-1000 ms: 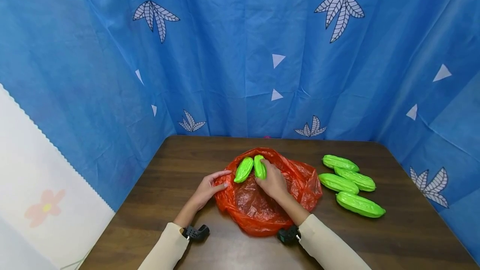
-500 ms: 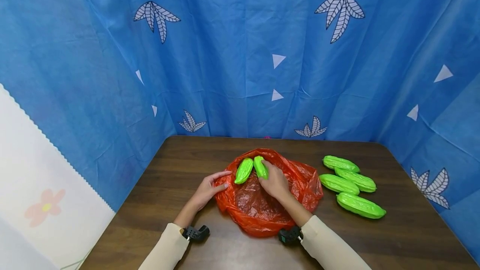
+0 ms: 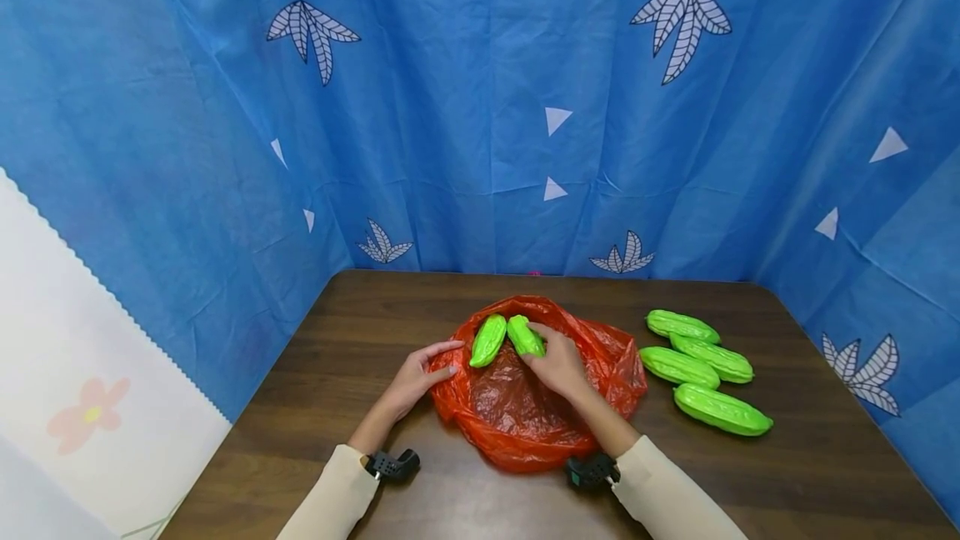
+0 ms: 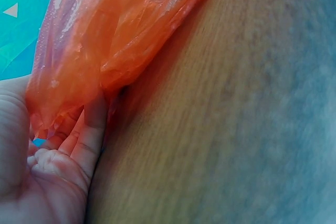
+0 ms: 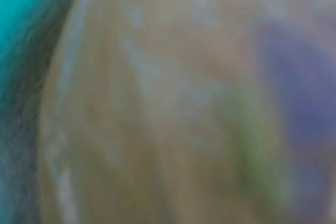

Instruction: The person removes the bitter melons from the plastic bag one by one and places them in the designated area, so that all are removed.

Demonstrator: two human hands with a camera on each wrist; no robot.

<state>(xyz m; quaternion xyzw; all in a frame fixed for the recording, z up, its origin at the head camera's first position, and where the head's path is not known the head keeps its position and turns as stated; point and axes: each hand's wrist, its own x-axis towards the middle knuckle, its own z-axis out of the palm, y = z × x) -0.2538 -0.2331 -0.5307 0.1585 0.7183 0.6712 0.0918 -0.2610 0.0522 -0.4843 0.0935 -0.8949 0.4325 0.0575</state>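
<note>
A red plastic bag (image 3: 517, 448) lies with its mouth spread wide on the table. My left hand (image 3: 412, 377) pinches its left rim; in the left wrist view, thin orange-red film (image 4: 110, 30) runs between thumb and fingers. Inside, toward the back, rests one bright green bitter melon (image 3: 489, 340). Just right of it, my right hand (image 3: 561, 363) holds another bitter melon (image 3: 524, 335), thumb and forefinger at its right side. The right wrist view is filled by blurred, close bag film (image 5: 147, 103).
Right of the bag lie several more bitter melons (image 3: 722, 410) in a loose group on the brown wooden table (image 3: 352, 307). A blue patterned curtain (image 3: 487, 148) hangs behind and along the sides. Black cameras sit on both wrists.
My right hand has shifted slightly right, and the lower end of the bitter melon at its fingers has swung right too. The left hand and the bag stay about where they were.
</note>
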